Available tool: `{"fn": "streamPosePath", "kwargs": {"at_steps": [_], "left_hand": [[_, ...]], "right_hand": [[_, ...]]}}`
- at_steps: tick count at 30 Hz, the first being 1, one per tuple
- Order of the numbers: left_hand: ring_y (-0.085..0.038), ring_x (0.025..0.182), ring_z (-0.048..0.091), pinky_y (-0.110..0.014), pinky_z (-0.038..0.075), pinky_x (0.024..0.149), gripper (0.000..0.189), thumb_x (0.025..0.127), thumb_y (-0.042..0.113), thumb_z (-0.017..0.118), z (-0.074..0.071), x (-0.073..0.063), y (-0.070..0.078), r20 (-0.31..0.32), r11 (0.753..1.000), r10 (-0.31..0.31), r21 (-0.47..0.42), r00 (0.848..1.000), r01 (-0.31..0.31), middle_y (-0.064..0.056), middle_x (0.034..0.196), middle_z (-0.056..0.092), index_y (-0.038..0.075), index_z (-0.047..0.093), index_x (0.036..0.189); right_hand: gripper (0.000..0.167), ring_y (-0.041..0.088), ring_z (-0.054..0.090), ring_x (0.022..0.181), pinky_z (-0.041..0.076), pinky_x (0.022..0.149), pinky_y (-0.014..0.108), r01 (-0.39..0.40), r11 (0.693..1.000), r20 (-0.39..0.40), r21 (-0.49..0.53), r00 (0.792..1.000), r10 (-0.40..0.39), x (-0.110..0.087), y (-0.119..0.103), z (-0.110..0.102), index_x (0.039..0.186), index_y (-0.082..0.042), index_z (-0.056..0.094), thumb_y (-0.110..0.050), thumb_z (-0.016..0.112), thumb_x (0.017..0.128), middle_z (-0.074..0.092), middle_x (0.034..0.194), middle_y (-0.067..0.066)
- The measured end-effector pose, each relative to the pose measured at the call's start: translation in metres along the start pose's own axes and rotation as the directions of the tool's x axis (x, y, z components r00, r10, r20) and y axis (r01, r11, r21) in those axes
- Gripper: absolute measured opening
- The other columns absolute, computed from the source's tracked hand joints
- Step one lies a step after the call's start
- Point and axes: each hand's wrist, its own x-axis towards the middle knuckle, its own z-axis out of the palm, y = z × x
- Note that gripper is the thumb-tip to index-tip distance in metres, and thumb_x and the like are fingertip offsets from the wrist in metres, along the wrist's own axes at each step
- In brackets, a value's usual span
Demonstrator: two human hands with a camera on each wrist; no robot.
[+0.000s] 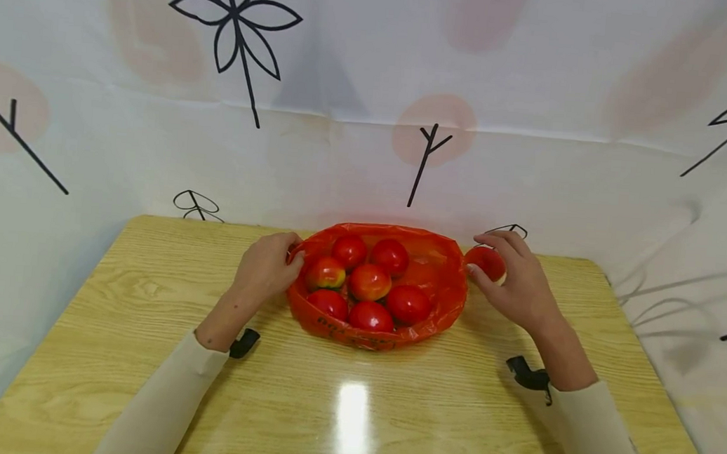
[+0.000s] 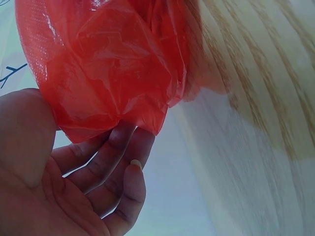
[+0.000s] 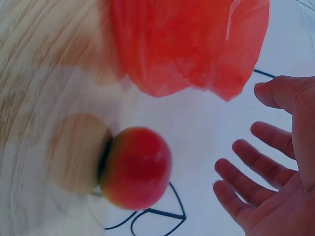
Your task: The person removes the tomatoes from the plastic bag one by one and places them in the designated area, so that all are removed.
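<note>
A red plastic bag (image 1: 448, 289) lies spread wide at the mouth, with several shiny red apples (image 1: 369, 282) inside, some tinged yellow. At its left end my left hand (image 1: 267, 268) pinches the rim; the left wrist view shows the bag's plastic (image 2: 113, 69) between the thumb and the fingers of the hand (image 2: 93, 182). Beyond the bag's right end, one red-and-yellow apple (image 3: 139, 168) rests on the table. My right hand (image 1: 514, 280) is above this apple (image 1: 486, 264). In the right wrist view the hand (image 3: 275, 172) has spread fingers, apart from the apple and bag.
The wood-grain table (image 1: 143, 296) is glossy and reflects a bright light near its front. Behind it hangs a pale cloth (image 1: 355, 163) with black plant drawings. Dark straps (image 1: 527, 373) sit at both wrists.
</note>
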Motion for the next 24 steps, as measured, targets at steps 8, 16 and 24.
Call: {"fn": "streamPosePath", "kwargs": {"at_steps": [8, 16, 24], "left_hand": [[-0.023, 0.073, 0.057, -0.034, 0.048, 0.06, 0.022, 0.101, 0.019, 0.065, -0.001, 0.0, 0.0, 0.009, 1.0, -0.006, 0.002, 1.0, 0.006, -0.007, 0.088, 0.069, 0.004, 0.073, 0.114], [-0.023, 0.072, 0.057, -0.033, 0.048, 0.059, 0.023, 0.1, 0.019, 0.065, 0.0, 0.0, 0.0, 0.009, 1.0, -0.013, -0.001, 1.0, 0.013, -0.007, 0.087, 0.068, 0.004, 0.073, 0.116], [-0.022, 0.071, 0.057, -0.032, 0.048, 0.058, 0.022, 0.1, 0.019, 0.066, 0.001, -0.001, -0.001, 0.001, 1.0, -0.006, -0.005, 1.0, 0.006, -0.006, 0.086, 0.068, 0.004, 0.073, 0.114]], "right_hand": [[0.047, 0.034, 0.06, 0.121, 0.059, 0.091, 0.06, 0.042, 0.999, -0.003, -0.005, 0.999, -0.042, 0.0, -0.012, 0.002, 0.131, -0.003, 0.066, -0.007, 0.083, 0.088, 0.06, 0.134, 0.015], [0.043, 0.03, 0.058, 0.123, 0.058, 0.093, 0.054, 0.104, 0.995, 0.005, 0.011, 0.995, -0.104, -0.001, -0.022, 0.011, 0.129, -0.002, 0.068, -0.008, 0.082, 0.089, 0.061, 0.133, 0.012], [0.041, 0.029, 0.06, 0.118, 0.06, 0.087, 0.052, 0.155, 0.988, 0.01, 0.023, 0.988, -0.155, -0.002, -0.027, 0.019, 0.127, -0.003, 0.068, -0.008, 0.082, 0.089, 0.062, 0.131, 0.012]]}}
